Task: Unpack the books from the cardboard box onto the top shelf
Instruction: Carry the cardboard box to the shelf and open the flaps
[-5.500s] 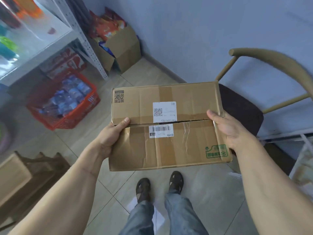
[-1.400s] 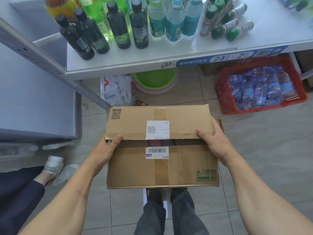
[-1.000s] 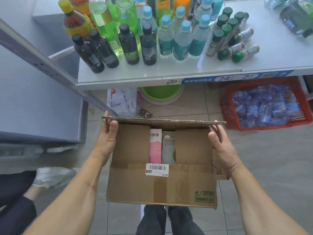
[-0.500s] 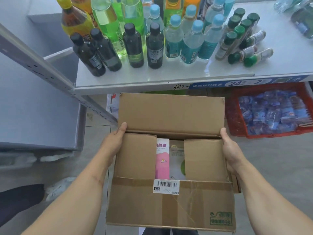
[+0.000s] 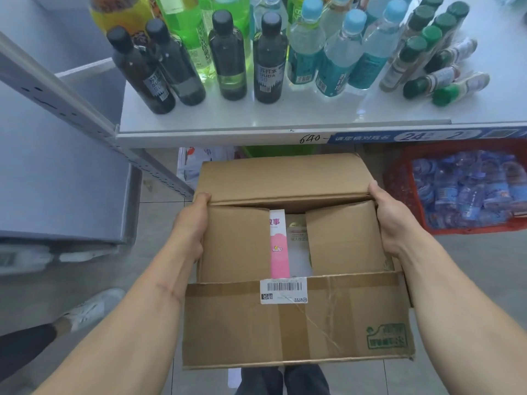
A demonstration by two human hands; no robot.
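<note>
I hold a brown cardboard box [image 5: 296, 323] in front of me, just below a white shelf [image 5: 256, 121]. My left hand [image 5: 189, 226] grips its left side and my right hand [image 5: 390, 220] grips its right side. The far flap is folded back and stands open. The near flap still lies over the front half, and two side flaps cover most of the inside. In the gap between them show a pink book [image 5: 279, 246] and a pale book [image 5: 298, 240] beside it.
The white shelf carries several dark, green and blue bottles [image 5: 268, 58]. A grey shelf upright [image 5: 71, 109] slants at the left. A red basket of water bottles [image 5: 462, 186] sits on the floor at right. Another person's shoe [image 5: 94, 307] is at lower left.
Since the earliest frame I turned with the closed box to the shelf. The far flap was then lifted and folded back, showing the books. In the last half second the box barely moved.
</note>
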